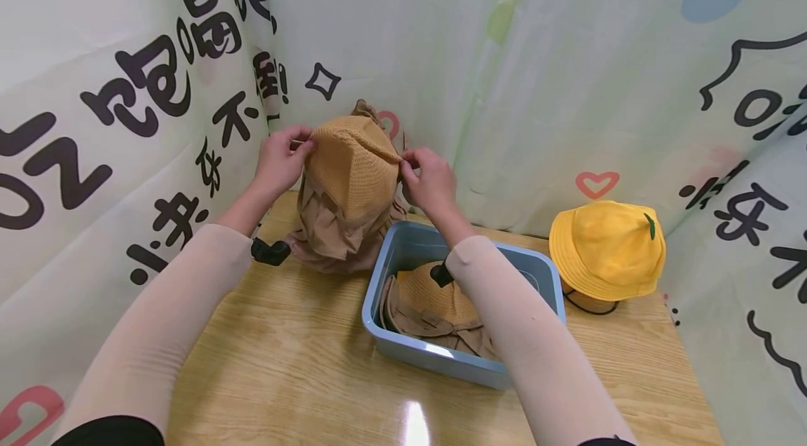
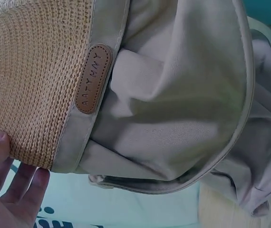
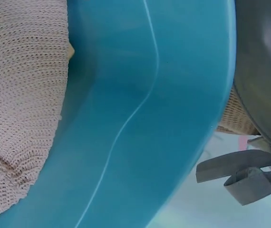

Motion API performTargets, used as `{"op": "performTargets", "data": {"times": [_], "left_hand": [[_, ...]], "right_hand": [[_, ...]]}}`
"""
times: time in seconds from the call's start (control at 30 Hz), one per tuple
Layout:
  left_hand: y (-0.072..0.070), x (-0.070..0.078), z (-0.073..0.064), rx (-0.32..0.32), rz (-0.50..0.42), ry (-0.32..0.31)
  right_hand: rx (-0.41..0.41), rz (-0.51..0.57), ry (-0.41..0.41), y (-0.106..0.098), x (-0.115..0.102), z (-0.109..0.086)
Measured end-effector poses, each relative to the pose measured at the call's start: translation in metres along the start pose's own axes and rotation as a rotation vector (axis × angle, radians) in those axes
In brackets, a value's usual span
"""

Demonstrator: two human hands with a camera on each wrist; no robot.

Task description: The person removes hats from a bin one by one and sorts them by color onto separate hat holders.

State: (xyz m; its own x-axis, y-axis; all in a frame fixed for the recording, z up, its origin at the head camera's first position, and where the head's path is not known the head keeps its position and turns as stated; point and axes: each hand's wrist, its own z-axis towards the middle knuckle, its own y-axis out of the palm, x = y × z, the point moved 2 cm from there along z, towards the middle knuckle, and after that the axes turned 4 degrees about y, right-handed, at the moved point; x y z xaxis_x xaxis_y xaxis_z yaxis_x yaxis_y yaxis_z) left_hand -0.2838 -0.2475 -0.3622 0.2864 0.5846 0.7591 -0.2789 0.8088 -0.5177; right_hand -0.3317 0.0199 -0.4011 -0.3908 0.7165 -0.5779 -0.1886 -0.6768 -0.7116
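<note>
A sun hat [image 1: 353, 166] with a tan woven crown and taupe cloth brim is held up at the back left of the table. In the left wrist view its brown label [image 2: 93, 78] shows on the band. My left hand [image 1: 281, 160] pinches one side of the crown, thumb on the outside. My right hand [image 1: 431, 180] pinches the crown's opposite side. More taupe cloth [image 1: 337, 260] hangs below and behind the hat; what supports it is hidden. A grey-brown ribbon [image 3: 242, 168] dangles in the right wrist view, where only a fingertip of that hand shows.
A blue bin [image 1: 435, 360] stands under my right forearm, with similar woven hats [image 1: 435, 292] inside. At the right, a yellow bucket hat [image 1: 608, 250] sits on a stand with a dark wire base. Printed curtains [image 1: 473, 82] enclose the wooden table [image 1: 284, 376].
</note>
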Motion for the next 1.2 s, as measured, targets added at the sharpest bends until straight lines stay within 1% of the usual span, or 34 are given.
{"op": "performTargets", "data": {"times": [0.2, 0.7, 0.8, 0.87, 0.97, 1.07, 1.2], "left_hand": [[0.0, -0.003, -0.002, 0.002, 0.022, 0.01], [-0.003, -0.018, -0.011, -0.003, 0.061, -0.014], [-0.001, -0.019, -0.013, -0.014, 0.076, -0.004], [0.001, -0.018, -0.014, -0.035, 0.094, 0.037], [0.006, -0.011, -0.017, -0.076, 0.174, 0.165], [0.013, 0.003, -0.023, -0.1, 0.266, 0.294], [0.027, 0.022, -0.029, -0.133, 0.407, 0.395]], "right_hand": [[-0.027, -0.004, 0.014, 0.003, 0.002, -0.004], [-0.081, -0.063, 0.012, 0.012, -0.001, -0.011], [-0.098, -0.073, 0.025, 0.014, -0.001, -0.013], [-0.102, -0.071, 0.035, 0.016, -0.001, -0.013], [-0.094, -0.058, 0.051, 0.017, 0.001, -0.014], [-0.076, -0.046, 0.061, 0.018, 0.003, -0.014], [-0.071, -0.042, 0.07, 0.018, 0.003, -0.014]]}}
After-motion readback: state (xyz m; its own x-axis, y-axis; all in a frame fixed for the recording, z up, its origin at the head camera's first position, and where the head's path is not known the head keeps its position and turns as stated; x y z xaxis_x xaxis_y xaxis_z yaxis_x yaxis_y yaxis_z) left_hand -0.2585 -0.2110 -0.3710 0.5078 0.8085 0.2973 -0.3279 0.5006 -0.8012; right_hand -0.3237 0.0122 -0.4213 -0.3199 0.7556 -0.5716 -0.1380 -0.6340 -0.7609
